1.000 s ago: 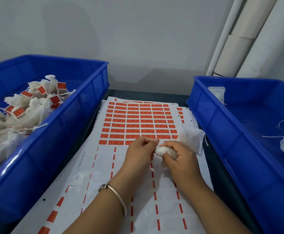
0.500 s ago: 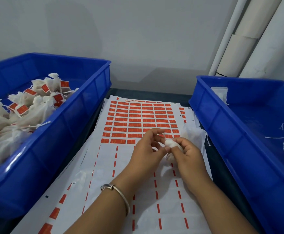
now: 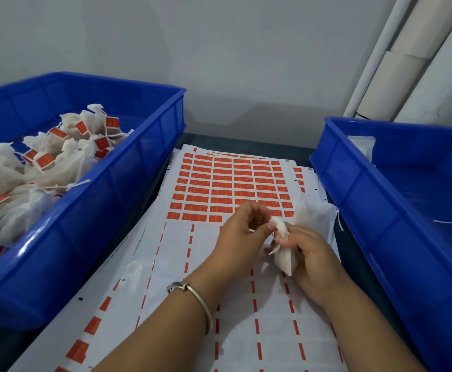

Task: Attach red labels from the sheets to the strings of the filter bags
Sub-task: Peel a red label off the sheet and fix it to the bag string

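Two blue bins flank the desk (image 3: 149, 194): the left bin (image 3: 128, 189), cut off at the frame edge, holds a heap of labelled bags too tangled to count; the right bin (image 3: 354, 189), also cropped, shows three loose bags. Between them lie the label sheets (image 3: 230, 183), partly hidden by the forearms. The right hand (image 3: 311, 253) grips one filter bag (image 3: 284, 260) above the sheets, fingers curled round it. The left hand (image 3: 242, 232) pinches near the bag's gathered top; whether it holds the string is unclear.

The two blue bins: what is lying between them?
In the head view, the label sheets lie between the left bin and the right bin, with both hands holding a filter bag above them.
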{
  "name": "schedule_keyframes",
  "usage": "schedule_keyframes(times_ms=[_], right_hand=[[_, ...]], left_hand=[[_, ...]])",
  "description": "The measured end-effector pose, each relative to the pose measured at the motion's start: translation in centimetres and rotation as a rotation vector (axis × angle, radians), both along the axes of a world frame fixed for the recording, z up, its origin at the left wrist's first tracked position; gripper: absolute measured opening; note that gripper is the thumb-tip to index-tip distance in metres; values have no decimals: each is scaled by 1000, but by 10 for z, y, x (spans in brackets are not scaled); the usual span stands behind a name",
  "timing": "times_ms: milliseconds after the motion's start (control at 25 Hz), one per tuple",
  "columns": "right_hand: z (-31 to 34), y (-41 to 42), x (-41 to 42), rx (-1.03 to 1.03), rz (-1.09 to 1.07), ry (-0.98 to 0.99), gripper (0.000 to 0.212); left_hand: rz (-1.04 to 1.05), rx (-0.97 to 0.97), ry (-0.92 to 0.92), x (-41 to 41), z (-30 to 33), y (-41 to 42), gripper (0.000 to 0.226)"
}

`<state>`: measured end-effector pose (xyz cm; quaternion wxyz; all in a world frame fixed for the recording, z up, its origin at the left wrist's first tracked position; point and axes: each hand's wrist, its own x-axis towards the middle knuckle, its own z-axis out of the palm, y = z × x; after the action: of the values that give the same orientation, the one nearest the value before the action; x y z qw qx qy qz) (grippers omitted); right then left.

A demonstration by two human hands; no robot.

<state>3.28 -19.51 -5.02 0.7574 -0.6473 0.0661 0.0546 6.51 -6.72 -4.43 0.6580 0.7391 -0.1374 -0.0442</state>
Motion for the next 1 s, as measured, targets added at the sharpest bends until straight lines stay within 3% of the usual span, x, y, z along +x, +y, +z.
schedule_keyframes(times_ms=[280,400,520,720,880,1000], right_hand=[[0,-1,4,204,-115,26,30],[-1,-4,5,217,-130,26,32],[-2,-4,5,165,-147,23,37],[-5,-2,6,11,-189,14,37],[-4,1,5,-97,-47,-9,34],[1,0,-1,-201,66,-45,40]], left_hand=[[35,12,-40,-1,2,5,15],[-6,131,-112,-1,-1,3,8],[35,203,-165,5,-5,3,20],[226,300,-293,12,-6,9,21],[431,200,-161,18,1,17,6],[453,166,-124,16,9,19,3]])
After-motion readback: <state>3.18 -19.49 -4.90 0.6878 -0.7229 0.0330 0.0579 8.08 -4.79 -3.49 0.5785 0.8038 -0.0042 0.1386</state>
